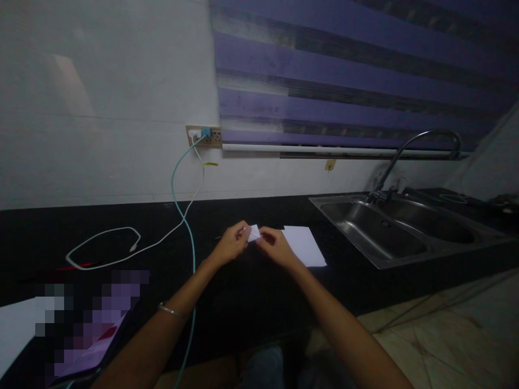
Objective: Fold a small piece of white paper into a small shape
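Both my hands meet above the black counter [251, 302], pinching a small folded piece of white paper [254, 233] between them. My left hand [231, 244] grips its left side with closed fingers; a thin bracelet sits on that forearm. My right hand [275, 246] holds the right side, fingers curled. A flat white sheet of paper [306, 246] lies on the counter just right of my right hand.
A steel double sink [389, 232] with a curved tap [421, 140] is set into the counter at right. A teal cable [180, 210] and a white cable [105, 248] run from a wall socket [205, 136]. More paper [14, 329] lies at the lower left.
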`<state>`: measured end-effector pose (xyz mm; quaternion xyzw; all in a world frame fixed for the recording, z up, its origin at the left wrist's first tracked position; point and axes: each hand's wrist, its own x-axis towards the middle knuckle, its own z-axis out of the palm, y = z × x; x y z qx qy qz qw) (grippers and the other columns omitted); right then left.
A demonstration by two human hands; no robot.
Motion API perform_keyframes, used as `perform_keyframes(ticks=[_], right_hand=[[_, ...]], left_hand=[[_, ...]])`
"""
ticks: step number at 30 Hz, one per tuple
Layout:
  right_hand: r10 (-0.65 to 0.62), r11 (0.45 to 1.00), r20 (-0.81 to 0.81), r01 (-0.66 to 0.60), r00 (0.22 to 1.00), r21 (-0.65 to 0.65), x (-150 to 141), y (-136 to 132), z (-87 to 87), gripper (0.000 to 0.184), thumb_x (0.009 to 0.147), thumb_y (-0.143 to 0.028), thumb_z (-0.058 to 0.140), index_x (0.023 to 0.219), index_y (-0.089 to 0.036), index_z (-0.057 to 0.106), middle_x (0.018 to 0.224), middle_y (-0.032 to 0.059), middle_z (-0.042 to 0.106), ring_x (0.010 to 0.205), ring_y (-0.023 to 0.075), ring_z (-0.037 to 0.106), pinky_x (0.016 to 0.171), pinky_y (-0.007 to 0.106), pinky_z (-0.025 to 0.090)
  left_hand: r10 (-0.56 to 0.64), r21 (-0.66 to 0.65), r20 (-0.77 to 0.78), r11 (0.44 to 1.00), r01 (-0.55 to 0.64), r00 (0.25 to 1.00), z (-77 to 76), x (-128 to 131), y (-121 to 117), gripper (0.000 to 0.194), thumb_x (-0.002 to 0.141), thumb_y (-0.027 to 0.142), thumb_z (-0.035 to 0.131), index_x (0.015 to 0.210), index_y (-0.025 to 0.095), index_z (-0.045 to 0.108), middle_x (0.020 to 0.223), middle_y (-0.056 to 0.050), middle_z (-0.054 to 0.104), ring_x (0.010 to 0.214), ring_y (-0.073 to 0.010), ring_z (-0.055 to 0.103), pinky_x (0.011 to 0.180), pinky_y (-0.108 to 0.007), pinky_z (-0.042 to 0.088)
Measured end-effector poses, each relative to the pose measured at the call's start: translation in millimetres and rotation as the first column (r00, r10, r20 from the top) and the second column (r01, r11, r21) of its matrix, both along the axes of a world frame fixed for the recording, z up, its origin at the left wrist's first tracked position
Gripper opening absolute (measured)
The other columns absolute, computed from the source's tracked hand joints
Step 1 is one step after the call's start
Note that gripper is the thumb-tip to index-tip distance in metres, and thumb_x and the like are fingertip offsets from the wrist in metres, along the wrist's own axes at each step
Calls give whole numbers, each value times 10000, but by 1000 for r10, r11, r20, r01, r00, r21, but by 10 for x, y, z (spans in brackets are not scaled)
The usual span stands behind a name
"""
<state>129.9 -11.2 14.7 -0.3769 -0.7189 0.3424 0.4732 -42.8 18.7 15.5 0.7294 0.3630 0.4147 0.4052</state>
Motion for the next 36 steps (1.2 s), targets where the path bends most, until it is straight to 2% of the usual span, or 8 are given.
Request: perform_keyframes(ticks=[6, 11, 16, 23, 28, 32, 34, 36], right_hand=[[124, 986, -79, -132, 989, -105, 8, -34, 25, 194, 893, -326, 512, 792, -169, 567, 672, -13, 539, 553, 105, 494, 501, 210, 392], [81, 990, -69, -88, 994, -107, -7, -9, -3, 223, 890, -341, 521, 753, -169, 558, 627, -23, 524, 527, 98, 492, 485, 205, 383], [9, 993, -135, -25, 991, -118, -5, 57, -43, 257, 895, -375, 494, 739, -175, 537, 573, -40, 501, 447, 84, 448, 436, 201, 354], [-42, 992, -117, 27, 992, -126, 5, 66, -47, 243, 871, -365, 520, 726, -172, 550, 562, -39, 495, 468, 92, 453, 455, 207, 345], [-78, 996, 18, 79, 997, -34, -10, 36, -27, 225, 852, -373, 570, 810, -158, 620, 645, -18, 523, 578, 109, 479, 535, 224, 372], [-147, 987, -6, 147, 989, 62, 0, 29, 21, 358, 815, -358, 639, 1135, -203, 601, 826, 9, 570, 695, 126, 523, 619, 240, 420], [-149, 983, -32, 151, 988, 103, 11, 29, 47, 325, 827, -340, 627, 1127, -215, 618, 900, 30, 582, 768, 140, 546, 660, 251, 439], [-132, 984, -40, 136, 990, 114, 20, 33, 59, 218, 845, -334, 602, 1002, -198, 669, 914, 45, 596, 791, 149, 559, 670, 261, 453]], left_hand=[[22, 35, 1, 999, -22, 1000, 0, -15, 27, 330, 895, 473, 455, 763, 174, 505, 567, 44, 500, 462, -87, 465, 414, -176, 325], [1, 22, 25, 1000, -2, 1000, 49, -19, -9, 332, 885, 477, 470, 745, 176, 490, 545, 54, 473, 444, -79, 439, 406, -172, 317], [-122, 2, 74, 993, 122, 990, 89, -28, -61, 284, 869, 459, 520, 820, 180, 501, 560, 63, 487, 450, -72, 450, 428, -169, 359], [-79, 68, 55, 995, 75, 995, 119, -34, -87, 282, 881, 418, 519, 745, 173, 485, 563, 55, 473, 463, -69, 436, 442, -170, 343], [-70, 95, 11, 993, 68, 997, 87, -64, -48, 270, 907, 414, 468, 784, 175, 486, 581, 53, 479, 468, -75, 431, 454, -180, 338], [-97, 147, -118, 983, 114, 988, 70, -100, -30, 267, 914, 393, 450, 773, 171, 501, 627, 34, 511, 531, -90, 460, 504, -192, 355], [-127, 131, -162, 980, 149, 979, 69, -113, -36, 265, 916, 394, 438, 784, 174, 503, 631, 34, 514, 528, -94, 458, 501, -196, 352], [-144, 121, -181, 978, 167, 973, 78, -117, -51, 265, 916, 401, 432, 798, 176, 509, 634, 35, 517, 528, -99, 463, 503, -201, 356]])
